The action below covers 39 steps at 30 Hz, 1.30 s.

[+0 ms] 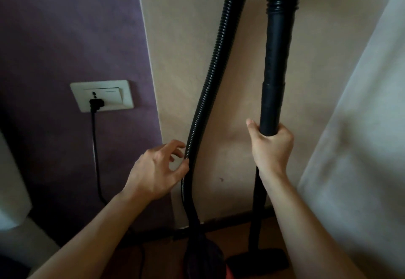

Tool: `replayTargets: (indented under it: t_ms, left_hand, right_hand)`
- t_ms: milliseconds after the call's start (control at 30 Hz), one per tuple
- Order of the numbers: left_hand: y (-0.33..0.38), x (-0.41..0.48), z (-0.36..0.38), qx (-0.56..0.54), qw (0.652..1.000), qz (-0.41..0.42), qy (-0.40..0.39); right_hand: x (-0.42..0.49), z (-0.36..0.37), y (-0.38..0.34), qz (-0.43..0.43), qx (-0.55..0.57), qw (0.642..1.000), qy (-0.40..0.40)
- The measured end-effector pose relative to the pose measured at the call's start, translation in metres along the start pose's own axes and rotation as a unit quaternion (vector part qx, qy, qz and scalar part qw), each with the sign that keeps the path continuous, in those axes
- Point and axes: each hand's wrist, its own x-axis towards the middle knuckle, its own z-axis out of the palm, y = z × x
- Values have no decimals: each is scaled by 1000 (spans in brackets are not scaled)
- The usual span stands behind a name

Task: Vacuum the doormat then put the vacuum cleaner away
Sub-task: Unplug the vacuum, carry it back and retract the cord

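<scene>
My right hand (270, 149) grips the black vacuum wand (275, 64), which stands upright against the beige wall. The wand's floor head (260, 259) rests on the wooden floor below. The ribbed black hose (215, 50) hangs in a curve to the left of the wand, down to the vacuum body (203, 259), dark with a red edge, at the bottom. My left hand (161, 170) is beside the hose with fingers spread and loosely curled, its thumb touching the hose. No doormat is in view.
A black plug (96, 103) sits in a white wall socket (102, 95) on the purple wall, its cord (96, 160) dropping to the floor. A pale curtain (361, 125) hangs at the right. A dark skirting board (230, 224) runs along the wall's base.
</scene>
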Motion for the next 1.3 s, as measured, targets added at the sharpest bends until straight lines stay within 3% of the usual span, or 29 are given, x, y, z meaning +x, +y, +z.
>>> replayTargets:
  t_ms: [200, 400, 500, 667, 900, 967, 1033, 1100, 1300]
  left_hand:
    - [-29, -17, -36, 51, 997, -22, 56]
    - [-40, -27, -62, 128, 985, 13, 114]
    - [-42, -24, -72, 166, 970, 58, 169]
    - [-53, -13, -85, 170, 950, 15, 262]
    - [-53, 3, -95, 44, 948, -176, 262]
    - [-57, 13, -99, -65, 924, -266, 267]
    - [-60, 22, -105, -202, 879, -346, 259]
    - [-62, 29, -108, -272, 853, -373, 246]
    - [-61, 41, -107, -292, 855, -364, 226]
  right_hand:
    - [3, 3, 16, -2, 8, 1000, -14]
    - [-3, 12, 26, -7, 16, 999, -30]
    - [-13, 16, 27, -40, 14, 999, -33]
    - [-28, 19, 28, -100, 27, 994, -31]
    - [-34, 19, 30, -124, 32, 990, -51]
    - [-35, 19, 30, -129, 23, 990, -49]
    - [-36, 18, 31, -135, 13, 990, -43]
    - [-36, 17, 33, -134, 1, 990, -35]
    - [-41, 20, 35, -156, -3, 987, -39]
